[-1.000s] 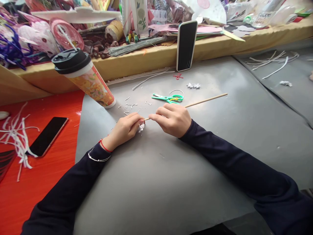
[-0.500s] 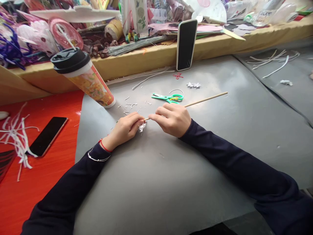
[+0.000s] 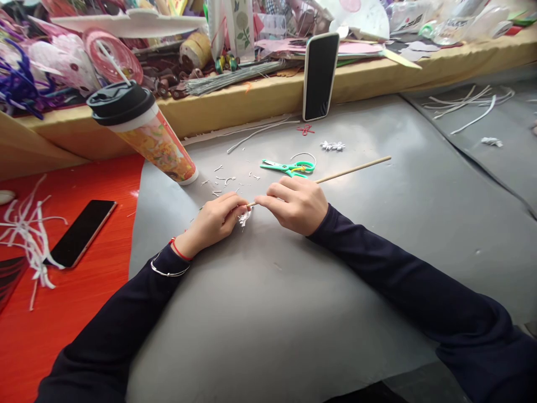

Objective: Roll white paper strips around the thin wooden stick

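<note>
Far L, red side of the desk [image 3: 100,302]: white strips [image 3: 39,246] in a loose heap, some touching a phone [image 3: 84,232] lying flat, prob. parked there to stay off my work area. Lidded cup [image 3: 155,140] w/ straw stands on the gray mat [image 3: 272,313], prob. set back b/c of spills. My L grip [image 3: 216,218] is low over the mat, thumb & fingers pinching a white piece [image 3: 243,219] w/ the tip of a stick [image 3: 356,169] meeting it; I'd say that's to steady smth so small. Piece looks tiny, knotted, short ends poking out below the thumb; rest is hidden, can't tell full shape. Stick's thin, straight, pale wood. My R grip [image 3: 296,204] pinches it near the tip, index fwd, prob. for fine control, long end jutting out R. Green scissors [image 3: 279,167] lie just beyond, handy. Behind: red knotted bit [image 3: 306,130], upright phone [image 3: 321,78], white knotted pair [image 3: 333,146], prob. kept safe from scraps. Far R: loose white cords [image 3: 474,103].
</note>
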Demonstrator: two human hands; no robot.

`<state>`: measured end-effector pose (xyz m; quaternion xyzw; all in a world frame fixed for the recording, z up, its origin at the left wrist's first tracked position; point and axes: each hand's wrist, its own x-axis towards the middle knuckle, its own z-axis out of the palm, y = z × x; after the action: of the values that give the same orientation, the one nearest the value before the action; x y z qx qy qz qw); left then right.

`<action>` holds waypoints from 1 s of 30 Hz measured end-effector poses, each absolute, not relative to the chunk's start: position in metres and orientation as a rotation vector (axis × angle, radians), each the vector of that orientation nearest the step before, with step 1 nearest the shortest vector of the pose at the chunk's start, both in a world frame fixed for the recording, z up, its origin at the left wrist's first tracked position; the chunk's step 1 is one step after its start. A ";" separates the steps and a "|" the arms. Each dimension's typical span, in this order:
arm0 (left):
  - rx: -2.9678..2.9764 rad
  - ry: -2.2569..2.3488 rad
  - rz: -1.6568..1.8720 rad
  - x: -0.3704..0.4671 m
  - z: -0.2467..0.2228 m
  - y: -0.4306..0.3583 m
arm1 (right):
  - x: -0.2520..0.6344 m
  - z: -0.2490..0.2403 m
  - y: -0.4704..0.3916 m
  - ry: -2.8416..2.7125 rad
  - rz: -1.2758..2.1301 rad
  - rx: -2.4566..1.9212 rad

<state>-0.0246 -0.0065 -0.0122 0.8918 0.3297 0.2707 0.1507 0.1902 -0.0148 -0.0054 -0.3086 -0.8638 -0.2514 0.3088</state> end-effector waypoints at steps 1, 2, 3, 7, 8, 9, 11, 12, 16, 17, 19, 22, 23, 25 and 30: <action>2.561 0.947 0.779 -0.025 -0.012 -0.006 | 0.190 -0.005 -0.015 -2.286 -0.648 -0.816; 2.561 0.946 0.781 -0.025 -0.012 -0.006 | 0.190 -0.005 -0.015 -2.286 -0.632 -0.814; 2.560 0.946 0.782 -0.025 -0.012 -0.006 | 0.190 -0.006 -0.015 -2.283 -0.621 -0.810; 2.560 0.937 0.787 -0.025 -0.012 -0.006 | 0.190 -0.006 -0.014 -2.266 -0.631 -0.791; 2.560 0.935 0.789 -0.024 -0.013 -0.006 | 0.190 -0.007 -0.014 -2.265 -0.644 -0.792; 2.561 0.934 0.792 -0.024 -0.013 -0.006 | 0.190 -0.007 -0.014 -2.266 -0.655 -0.793; 2.564 0.932 0.795 -0.024 -0.013 -0.006 | 0.190 -0.007 -0.014 -2.274 -0.655 -0.799; 2.564 0.932 0.795 -0.024 -0.013 -0.006 | 0.190 -0.007 -0.014 -2.278 -0.645 -0.800; 2.567 0.931 0.794 -0.025 -0.014 -0.006 | 0.191 -0.007 -0.014 -2.274 -0.608 -0.789; 2.569 0.929 0.793 -0.025 -0.014 -0.006 | 0.191 -0.007 -0.014 -2.274 -0.608 -0.787; 2.573 0.926 0.796 -0.025 -0.014 -0.005 | 0.190 -0.007 -0.014 -2.278 -0.613 -0.791; 2.577 0.915 0.805 -0.025 -0.015 -0.005 | 0.190 -0.007 -0.014 -2.287 -0.637 -0.808; 2.578 0.913 0.808 -0.025 -0.015 -0.005 | 0.190 -0.007 -0.014 -2.288 -0.649 -0.811; 2.581 0.907 0.808 -0.025 -0.015 -0.005 | 0.190 -0.007 -0.014 -2.280 -0.679 -0.806; 2.586 0.909 0.804 -0.025 -0.015 -0.005 | 0.191 -0.007 -0.014 -2.278 -0.711 -0.795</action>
<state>-0.0251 -0.0048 -0.0151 0.8960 0.3151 0.2787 0.1421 0.1906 -0.0136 -0.0070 -0.3009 -0.8615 -0.2689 0.3082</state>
